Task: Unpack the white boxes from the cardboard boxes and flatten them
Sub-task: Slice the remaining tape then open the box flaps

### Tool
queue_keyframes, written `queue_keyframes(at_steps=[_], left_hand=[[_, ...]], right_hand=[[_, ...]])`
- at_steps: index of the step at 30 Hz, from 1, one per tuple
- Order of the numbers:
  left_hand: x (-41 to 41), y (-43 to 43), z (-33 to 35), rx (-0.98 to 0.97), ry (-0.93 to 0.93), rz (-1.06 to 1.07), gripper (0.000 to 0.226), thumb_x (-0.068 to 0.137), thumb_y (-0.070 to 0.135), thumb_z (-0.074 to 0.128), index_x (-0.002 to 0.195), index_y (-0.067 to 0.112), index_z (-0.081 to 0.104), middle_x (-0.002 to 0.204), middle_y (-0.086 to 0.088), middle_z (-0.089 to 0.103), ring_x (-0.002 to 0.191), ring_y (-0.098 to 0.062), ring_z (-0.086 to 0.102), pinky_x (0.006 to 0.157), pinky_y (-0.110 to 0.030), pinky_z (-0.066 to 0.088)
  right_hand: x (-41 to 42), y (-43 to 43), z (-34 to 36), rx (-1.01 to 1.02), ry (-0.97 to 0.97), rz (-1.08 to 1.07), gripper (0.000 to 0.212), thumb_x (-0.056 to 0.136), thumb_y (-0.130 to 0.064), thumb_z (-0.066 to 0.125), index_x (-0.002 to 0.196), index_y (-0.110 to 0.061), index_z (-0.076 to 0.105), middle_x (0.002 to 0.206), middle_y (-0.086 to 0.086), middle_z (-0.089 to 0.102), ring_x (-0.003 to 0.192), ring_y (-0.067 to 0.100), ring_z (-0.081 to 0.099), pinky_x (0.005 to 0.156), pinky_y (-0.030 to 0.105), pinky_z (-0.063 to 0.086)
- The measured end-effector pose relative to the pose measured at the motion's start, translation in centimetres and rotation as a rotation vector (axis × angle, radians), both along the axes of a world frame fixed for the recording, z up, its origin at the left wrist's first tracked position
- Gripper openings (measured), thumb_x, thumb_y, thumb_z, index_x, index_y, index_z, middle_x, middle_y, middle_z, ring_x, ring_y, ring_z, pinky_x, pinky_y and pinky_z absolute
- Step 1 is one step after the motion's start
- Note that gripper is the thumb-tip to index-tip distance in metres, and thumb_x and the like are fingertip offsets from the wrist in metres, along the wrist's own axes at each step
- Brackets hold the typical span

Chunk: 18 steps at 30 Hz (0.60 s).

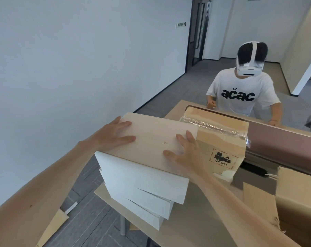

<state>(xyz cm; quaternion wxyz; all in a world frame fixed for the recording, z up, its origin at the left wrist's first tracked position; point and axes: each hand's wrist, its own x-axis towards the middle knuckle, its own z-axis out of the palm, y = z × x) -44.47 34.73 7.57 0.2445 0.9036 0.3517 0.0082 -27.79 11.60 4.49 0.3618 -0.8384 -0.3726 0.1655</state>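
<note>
**Flat cardboard pieces** (pixel 51 229): on the floor at far left, below the surface's edge. Probably packaging already broken down.

**Left hand** (pixel 113 135): palm down on the left part of the top white box (pixel 151 139). Fingers are straight and spread apart, and they grip nothing. It appears to press and steady rather than lift.

**Stack of white boxes** (pixel 144 198): the task's goods, out of their carton and piled at the left edge of the surface (pixel 195 225). At least three lie under the top one, each turned slightly off the next, with corners overhanging the floor. They look whole, not yet flattened. The skew likely explains the two palms on top, since an uneven pile at an edge could slide.

**Right hand** (pixel 185 157): flat on the near right corner of the same top box. Fingers are apart and extended, with none curled round an edge.

**Sealed cardboard box** (pixel 220 138): just behind and right of the stack, apparently touching it. It is taped across the top and carries a UN 3481 label (pixel 222 159). It appears unopened.

**Open cardboard box** (pixel 293 207): at near right with its flaps up and torn. Its contents are hidden.

**Second person** (pixel 240 93): stands beyond the pink partition (pixel 279 139), wearing a white T-shirt and a headset, with hands at the far edge.
</note>
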Motion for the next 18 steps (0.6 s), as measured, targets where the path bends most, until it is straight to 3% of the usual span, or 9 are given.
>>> queue_keyframes(at_steps=[6,13,18], left_hand=[[0.7,1.5,0.0,0.004,-0.006,-0.006,0.117,0.045,0.104,0.044,0.149,0.051,0.031,0.165,0.008,0.015,0.15,-0.015,0.022,0.121,-0.039,0.02],[1.5,2.3,-0.1,0.071,0.028,-0.025,0.082,0.078,0.078,0.055,0.15,0.047,0.032,0.162,0.005,0.023,0.149,-0.018,0.024,0.118,-0.04,0.02],[1.8,1.8,0.0,0.108,0.039,-0.01,0.083,0.079,0.082,0.052,0.15,0.045,0.033,0.162,0.005,0.023,0.147,-0.019,0.026,0.117,-0.042,0.024]], right_hand=[[-2.0,0.4,0.0,-0.01,-0.002,-0.059,0.077,0.089,-0.045,0.063,0.153,-0.02,0.029,0.165,-0.003,0.0,0.151,0.027,-0.001,0.123,0.04,0.006],[-3.2,0.6,0.3,0.008,-0.012,-0.098,0.076,0.088,-0.045,0.061,0.152,-0.019,0.031,0.165,-0.001,0.001,0.151,0.031,0.0,0.123,0.039,0.0],[-3.2,0.4,0.2,0.034,-0.001,-0.099,0.074,0.088,-0.042,0.063,0.151,-0.016,0.035,0.164,0.002,0.005,0.151,0.03,0.003,0.122,0.039,0.0]])
